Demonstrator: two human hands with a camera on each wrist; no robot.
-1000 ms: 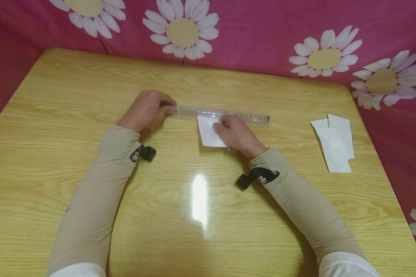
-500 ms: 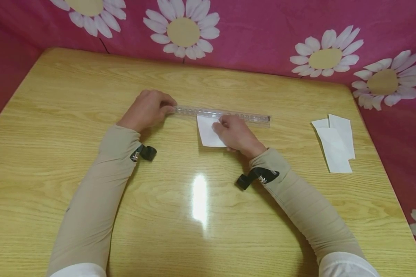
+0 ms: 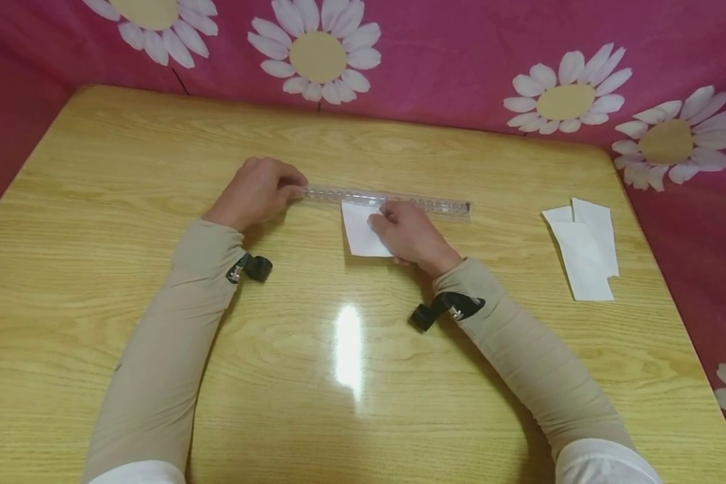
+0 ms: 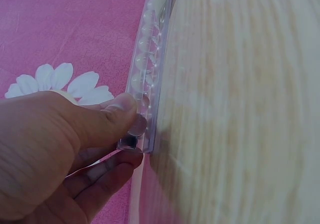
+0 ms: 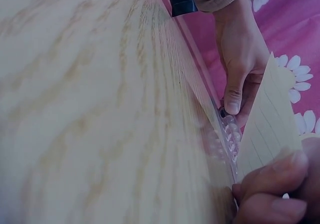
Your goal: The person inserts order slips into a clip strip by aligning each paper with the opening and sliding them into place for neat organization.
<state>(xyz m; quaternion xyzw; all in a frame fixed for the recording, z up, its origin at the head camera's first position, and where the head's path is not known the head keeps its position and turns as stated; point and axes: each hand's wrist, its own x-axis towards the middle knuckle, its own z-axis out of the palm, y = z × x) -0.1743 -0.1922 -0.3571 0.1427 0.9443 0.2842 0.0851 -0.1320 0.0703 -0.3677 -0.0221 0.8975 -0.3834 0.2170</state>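
1. Your thing is the long, narrow, clear plastic strip with a row of round beads or bumps (image 3: 333, 194); it runs crosswise over the glossy yellow wood-grain table (image 3: 266, 403), beyond the white paper piece (image 3: 358, 232)
2. Your left hand (image 3: 257, 191) pinches the strip's left end, thumb on one face, fingers behind, just beside a dark end piece (image 4: 129, 142)
3. Your right hand (image 3: 416, 235) has its fingers curled in, with the paper pinched at its right side; gap is narrow, fingertips at the strip's near edge
4. Paper's far edge meets the strip near mid-length; can't tell if it sits over, under or just against it
5. Handling guess: strip is light, fairly stiff, smooth enough to slip, thin walls likely to crack or dent if squeezed; hold it by the ends or long edges, light pinch
6. Paper looks light and floppy, will crease; take it flat near an edge, don't crush it
7. Loose white paper pieces (image 3: 587, 255) overlap well apart on your right, touched by neither hand
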